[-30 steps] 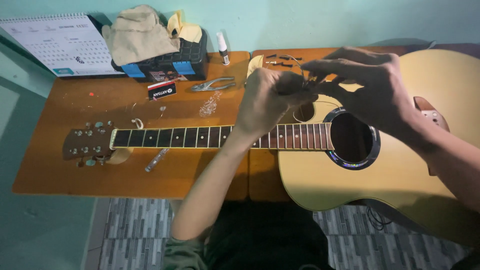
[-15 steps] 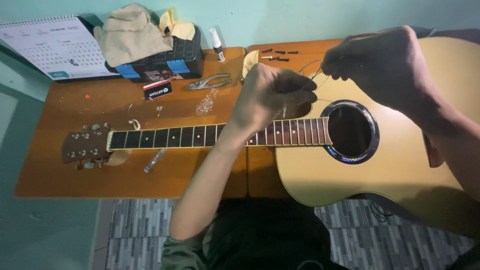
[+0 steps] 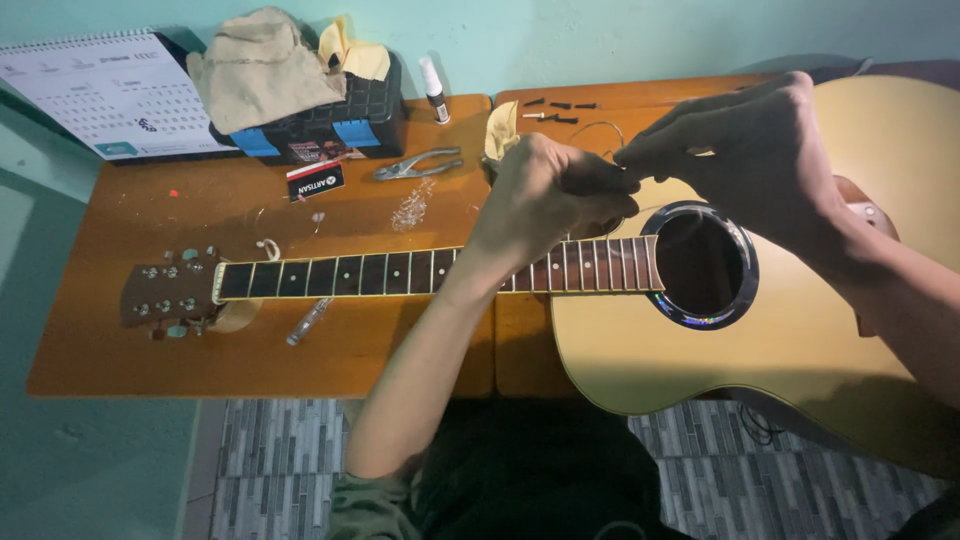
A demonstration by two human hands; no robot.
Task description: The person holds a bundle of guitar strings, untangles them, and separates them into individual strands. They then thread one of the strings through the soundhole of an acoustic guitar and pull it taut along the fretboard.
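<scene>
Your left hand (image 3: 545,195) is curled into a loose fist above the upper frets of the acoustic guitar (image 3: 790,330), fingertips pinched together on something too thin to make out clearly — it looks like a guitar string (image 3: 600,128), whose faint loop arcs up toward the table's back edge. Your right hand (image 3: 750,160) hovers just beside it over the sound hole (image 3: 700,262), thumb and forefinger pressed together at the same spot, the other fingers bent. The two hands almost touch.

The guitar lies flat across two wooden tables (image 3: 300,350), body to your right, neck running left to the headstock (image 3: 170,295), which rests on a pale support.

At the back sits a black toolbox with blue latches (image 3: 340,125) — its lid is shut, so you cannot tell what is inside. A beige cloth (image 3: 262,65) is draped on top, with a yellow cloth (image 3: 352,55) behind it. Near the box lie pliers (image 3: 418,165), a small white bottle (image 3: 434,90) standing upright, a black-and-red card (image 3: 314,180) and a desk calendar (image 3: 110,95). Dark bridge pins (image 3: 560,110) are scattered by the far edge, and a coiled tangle of old wire (image 3: 410,208) lies above the fretboard.
</scene>
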